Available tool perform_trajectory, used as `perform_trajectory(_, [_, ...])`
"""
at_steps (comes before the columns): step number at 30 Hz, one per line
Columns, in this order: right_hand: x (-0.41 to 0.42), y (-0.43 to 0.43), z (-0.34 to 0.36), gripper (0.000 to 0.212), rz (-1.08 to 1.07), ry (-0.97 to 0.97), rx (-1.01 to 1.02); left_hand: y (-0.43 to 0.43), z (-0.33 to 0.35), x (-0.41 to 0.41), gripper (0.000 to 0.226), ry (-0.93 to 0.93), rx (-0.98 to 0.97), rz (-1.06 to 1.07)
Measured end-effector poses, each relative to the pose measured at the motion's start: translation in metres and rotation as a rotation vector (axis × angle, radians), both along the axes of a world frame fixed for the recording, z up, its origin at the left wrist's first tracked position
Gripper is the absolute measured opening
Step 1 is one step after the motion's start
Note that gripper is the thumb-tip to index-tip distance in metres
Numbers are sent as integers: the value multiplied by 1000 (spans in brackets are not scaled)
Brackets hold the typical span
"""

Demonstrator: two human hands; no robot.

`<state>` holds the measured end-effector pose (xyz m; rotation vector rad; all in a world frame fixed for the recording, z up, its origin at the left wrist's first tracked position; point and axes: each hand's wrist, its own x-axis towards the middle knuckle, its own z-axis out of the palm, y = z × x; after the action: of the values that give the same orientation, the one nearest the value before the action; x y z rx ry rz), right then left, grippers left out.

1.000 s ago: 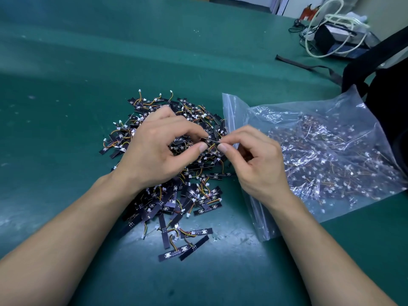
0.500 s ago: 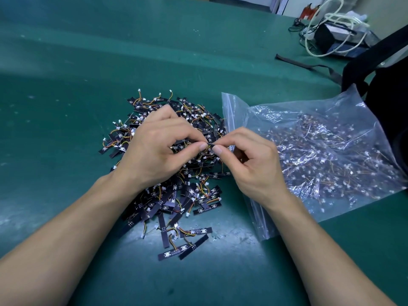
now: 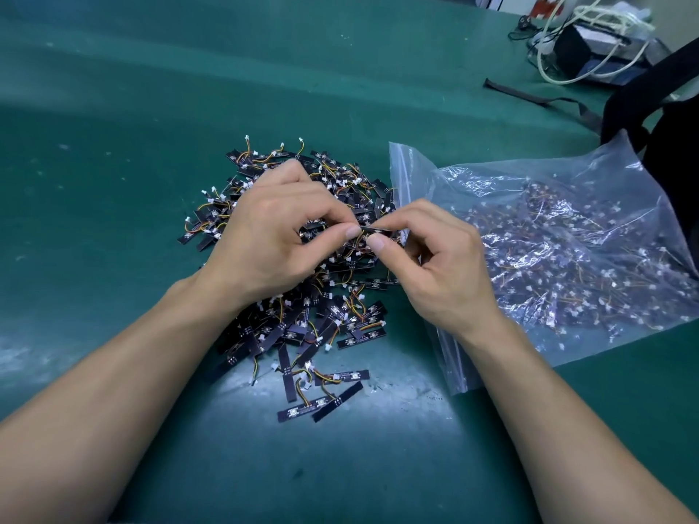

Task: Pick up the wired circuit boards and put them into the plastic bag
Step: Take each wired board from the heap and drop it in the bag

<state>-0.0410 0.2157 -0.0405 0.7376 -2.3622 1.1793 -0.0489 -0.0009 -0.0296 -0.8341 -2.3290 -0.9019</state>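
Note:
A heap of small black wired circuit boards (image 3: pixel 302 327) with orange-yellow wires and white plugs lies on the green table (image 3: pixel 113 145). Above the heap, my left hand (image 3: pixel 272 236) and my right hand (image 3: pixel 435 266) meet fingertip to fingertip. Both pinch one black circuit board (image 3: pixel 378 231) held level between thumbs and forefingers. To the right lies a clear plastic zip bag (image 3: pixel 548 259), its mouth toward the heap, with many boards inside. Both hands hide the middle of the heap.
A black strap (image 3: pixel 537 96) lies on the table at the back right. Behind it stands a dark box wrapped in white cables (image 3: pixel 590 43). A black bag (image 3: pixel 665 119) sits at the right edge, just past the plastic bag.
The hands stay together over the heap. The right hand has shifted slightly, and more of the pinched board now shows between the fingertips.

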Motion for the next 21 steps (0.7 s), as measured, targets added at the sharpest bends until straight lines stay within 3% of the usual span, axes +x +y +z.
perform_trajectory(21, [-4,4,-2,4,3,24,-12,1,-2,-1,15,-60,-27,-50])
